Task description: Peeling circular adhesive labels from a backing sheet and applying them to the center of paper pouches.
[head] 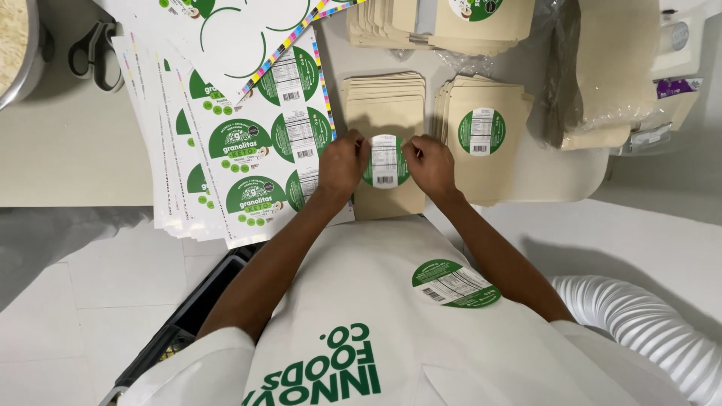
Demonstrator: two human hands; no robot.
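Round green-and-white label (385, 161), flat over a tan pouch (389, 197), edges pinched by left hand (342, 164) and right hand (431, 165)

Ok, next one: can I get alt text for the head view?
Both hands, left hand and right hand, press a round green-and-white label onto a tan paper pouch on a pale table. Label sheets lie left; a labelled pouch stack lies right.

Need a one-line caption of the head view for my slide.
Left hand and right hand press a round green label onto a tan pouch, label sheets alongside.
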